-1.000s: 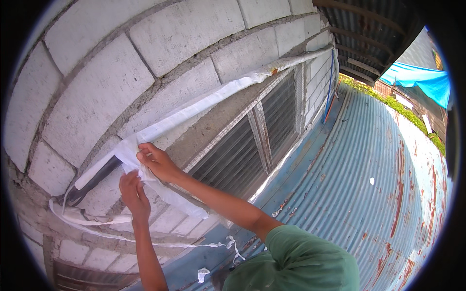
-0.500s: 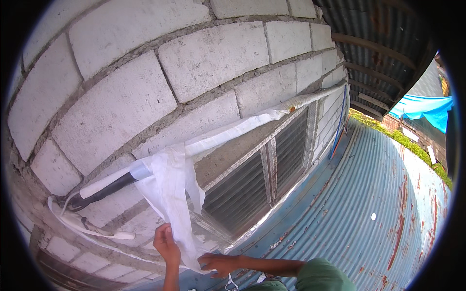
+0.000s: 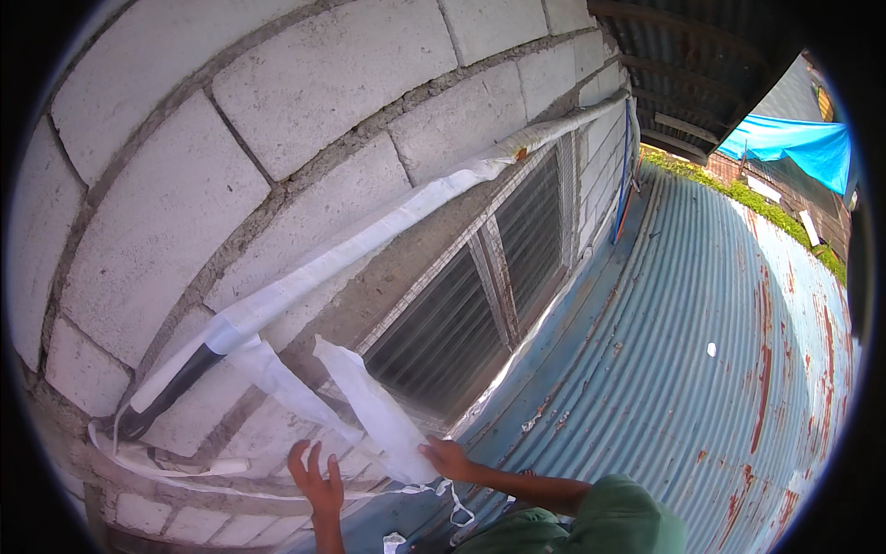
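Note:
A long pipe wrapped in white sheeting (image 3: 378,231) runs along the block wall, and its lower end is bare black pipe (image 3: 175,388). From the wrap's lower end hangs a loose white tail (image 3: 291,388), reaching down toward my hands. My right hand (image 3: 448,458) is closed on a white fabric-like strip (image 3: 383,420), whose upper end stands free in front of the window. My left hand (image 3: 320,482) is open, its fingers spread and apart from the strip, just below the loose tail.
A louvred window (image 3: 461,286) sits in the white block wall (image 3: 341,83). Right of it lies a rusty blue corrugated roof (image 3: 628,369). White cord (image 3: 459,506) hangs by my right hand. Dark metal eaves (image 3: 692,55) jut out overhead; a blue tarp (image 3: 794,148) hangs beyond.
The white strip has come away from the pipe and swung down in my right hand, which moved right and up. My left hand has opened and dropped lower. The view has shifted.

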The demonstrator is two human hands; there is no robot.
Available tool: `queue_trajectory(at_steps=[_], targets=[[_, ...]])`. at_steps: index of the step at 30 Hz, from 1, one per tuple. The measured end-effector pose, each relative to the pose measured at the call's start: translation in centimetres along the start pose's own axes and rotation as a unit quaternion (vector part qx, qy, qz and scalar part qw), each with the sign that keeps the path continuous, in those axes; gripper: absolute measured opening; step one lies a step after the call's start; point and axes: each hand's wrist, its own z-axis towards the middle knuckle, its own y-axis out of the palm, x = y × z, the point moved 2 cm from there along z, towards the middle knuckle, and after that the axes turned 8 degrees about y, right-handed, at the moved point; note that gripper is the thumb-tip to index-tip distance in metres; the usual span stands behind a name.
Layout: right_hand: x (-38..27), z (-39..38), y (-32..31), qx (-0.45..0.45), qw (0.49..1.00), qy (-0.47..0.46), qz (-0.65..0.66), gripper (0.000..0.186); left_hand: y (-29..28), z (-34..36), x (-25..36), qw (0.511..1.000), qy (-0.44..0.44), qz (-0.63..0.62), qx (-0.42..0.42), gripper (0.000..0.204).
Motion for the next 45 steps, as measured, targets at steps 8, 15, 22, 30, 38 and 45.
queue_trajectory(at_steps=[8, 15, 22, 30, 38, 45], targets=[[14.6, -4.9, 8.3, 0.033, 0.998, 0.005, -0.043, 0.034, -13.5, 20.1, -4.6, 0.926, 0.057, 0.373, -0.006, 0.047], [18.0, -6.0, 10.2, -0.149, 0.987, 0.055, -0.035, 0.036, -17.1, 28.5, -7.3, 0.937, -0.226, 0.154, -0.217, 0.056], [24.6, -6.8, 16.1, -0.276, 0.959, 0.016, -0.065, 0.032, -19.7, 30.0, -6.7, 0.933, -0.181, 0.178, -0.255, 0.047], [32.6, -8.5, 26.3, -0.349, 0.936, 0.022, 0.031, 0.031, -18.0, 28.3, -6.4, 0.975, -0.138, -0.017, -0.176, 0.03], [33.0, -8.5, 26.6, -0.249, 0.967, -0.048, 0.019, 0.031, -20.0, 28.8, -8.8, 0.979, -0.199, -0.033, -0.026, 0.026], [31.3, -7.8, 23.8, -0.196, 0.979, 0.007, 0.062, 0.031, -21.2, 28.4, -9.8, 0.973, -0.159, -0.101, 0.135, 0.037]])
